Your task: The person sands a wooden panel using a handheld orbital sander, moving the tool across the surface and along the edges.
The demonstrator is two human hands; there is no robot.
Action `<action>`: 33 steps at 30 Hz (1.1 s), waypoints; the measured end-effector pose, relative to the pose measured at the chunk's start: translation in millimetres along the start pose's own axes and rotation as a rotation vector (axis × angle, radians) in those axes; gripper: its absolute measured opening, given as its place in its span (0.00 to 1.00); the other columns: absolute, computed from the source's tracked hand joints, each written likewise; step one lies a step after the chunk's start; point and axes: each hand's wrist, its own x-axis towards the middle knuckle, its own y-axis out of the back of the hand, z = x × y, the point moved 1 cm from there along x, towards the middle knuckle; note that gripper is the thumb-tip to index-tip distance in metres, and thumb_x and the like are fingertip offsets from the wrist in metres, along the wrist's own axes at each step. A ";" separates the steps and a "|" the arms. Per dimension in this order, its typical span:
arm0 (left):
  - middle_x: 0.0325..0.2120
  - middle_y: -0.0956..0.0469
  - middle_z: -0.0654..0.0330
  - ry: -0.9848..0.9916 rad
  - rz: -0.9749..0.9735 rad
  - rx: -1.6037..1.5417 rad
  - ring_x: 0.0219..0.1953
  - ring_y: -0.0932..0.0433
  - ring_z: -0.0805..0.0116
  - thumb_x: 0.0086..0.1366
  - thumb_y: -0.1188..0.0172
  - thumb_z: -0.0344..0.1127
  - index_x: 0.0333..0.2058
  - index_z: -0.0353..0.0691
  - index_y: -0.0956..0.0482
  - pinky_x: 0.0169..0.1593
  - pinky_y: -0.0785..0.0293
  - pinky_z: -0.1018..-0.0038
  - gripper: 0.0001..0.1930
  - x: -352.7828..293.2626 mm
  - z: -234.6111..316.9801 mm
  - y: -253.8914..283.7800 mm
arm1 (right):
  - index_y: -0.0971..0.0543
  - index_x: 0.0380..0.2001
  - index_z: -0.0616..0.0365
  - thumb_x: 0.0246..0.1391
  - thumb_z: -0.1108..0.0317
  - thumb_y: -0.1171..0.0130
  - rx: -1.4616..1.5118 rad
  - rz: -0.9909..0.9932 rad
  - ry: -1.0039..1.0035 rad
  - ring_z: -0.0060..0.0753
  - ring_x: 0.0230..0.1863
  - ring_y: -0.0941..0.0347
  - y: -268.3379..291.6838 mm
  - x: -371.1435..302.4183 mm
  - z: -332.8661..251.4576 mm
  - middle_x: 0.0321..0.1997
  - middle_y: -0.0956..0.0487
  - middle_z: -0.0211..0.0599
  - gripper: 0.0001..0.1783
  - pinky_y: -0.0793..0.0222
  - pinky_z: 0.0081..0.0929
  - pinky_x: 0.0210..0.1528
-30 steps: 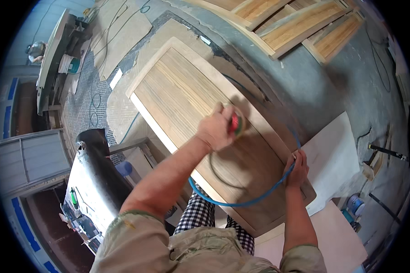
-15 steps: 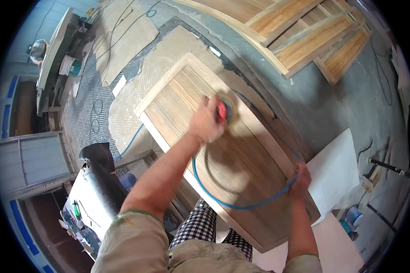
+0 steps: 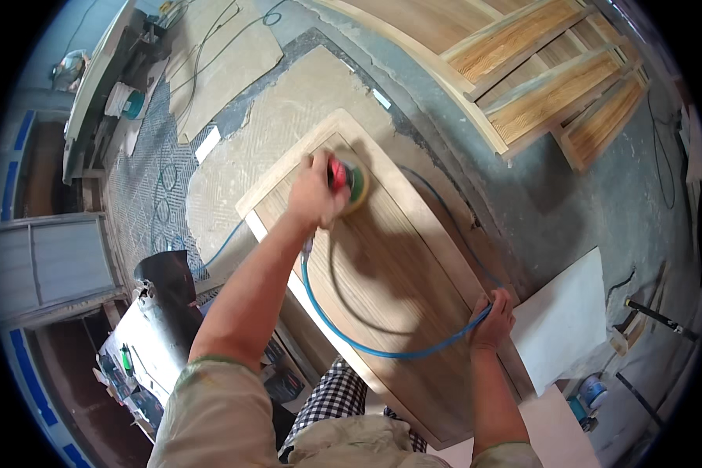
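A framed wooden panel (image 3: pixel 382 257) with a pale border lies at a slant in front of me. My left hand (image 3: pixel 313 195) is wrapped round a round air sander (image 3: pixel 356 186) with a red top and a green and yellowish pad. The sander sits on the panel near its far left end. A blue air hose (image 3: pixel 382 352) runs from under my left wrist and loops across the panel to my right hand (image 3: pixel 491 321). That hand is closed on the hose at the panel's right edge.
Several wooden panels (image 3: pixel 550 93) are stacked at the far right. White sheets (image 3: pixel 561 312) lie on the floor to the right. Left are a bench with tools (image 3: pixel 152 335), a black roll (image 3: pixel 166 277) and a white bucket (image 3: pixel 119 101). Loose hoses (image 3: pixel 203 47) cross the far floor.
My left hand has moved the sander leftward and toward the panel's far end. My right hand still grips the hose at the right edge. The whole view has shifted slightly.
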 end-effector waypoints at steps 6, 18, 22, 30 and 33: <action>0.42 0.31 0.43 -0.089 -0.047 0.011 0.41 0.26 0.44 0.49 0.39 0.36 0.47 0.42 0.32 0.43 0.27 0.57 0.24 7.9 0.1 1.0 | 0.30 0.43 0.52 0.55 0.60 0.46 -0.022 -0.005 0.004 0.40 0.54 0.31 -14.4 -7.7 -0.7 0.53 0.29 0.34 0.14 0.40 0.41 0.48; 0.42 0.34 0.40 0.252 0.118 -0.052 0.43 0.29 0.38 0.48 0.38 0.36 0.52 0.41 0.37 0.47 0.29 0.55 0.31 -107.5 10.5 34.6 | 0.31 0.44 0.52 0.56 0.61 0.48 -0.042 0.007 0.038 0.40 0.52 0.30 -15.0 2.4 4.7 0.51 0.27 0.33 0.14 0.36 0.41 0.44; 0.43 0.33 0.42 0.300 0.127 -0.065 0.44 0.30 0.39 0.47 0.37 0.37 0.52 0.41 0.37 0.48 0.30 0.55 0.31 -142.2 12.4 40.3 | 0.31 0.44 0.52 0.58 0.60 0.49 -0.054 0.046 0.055 0.41 0.53 0.30 -12.0 5.4 6.7 0.52 0.28 0.34 0.14 0.36 0.44 0.45; 0.43 0.34 0.41 0.345 0.077 -0.074 0.44 0.30 0.36 0.48 0.37 0.38 0.52 0.43 0.37 0.47 0.29 0.54 0.31 -157.5 25.3 35.2 | 0.31 0.42 0.53 0.58 0.61 0.49 -0.006 0.043 0.043 0.44 0.52 0.30 -13.1 5.8 9.0 0.51 0.28 0.36 0.12 0.34 0.46 0.43; 0.46 0.35 0.43 0.409 0.146 0.036 0.42 0.27 0.38 0.48 0.36 0.39 0.50 0.44 0.37 0.44 0.27 0.53 0.30 -139.3 -12.7 55.8 | 0.30 0.40 0.54 0.58 0.63 0.50 -0.039 0.074 0.105 0.46 0.47 0.27 -8.6 -0.1 0.6 0.47 0.26 0.37 0.10 0.31 0.45 0.39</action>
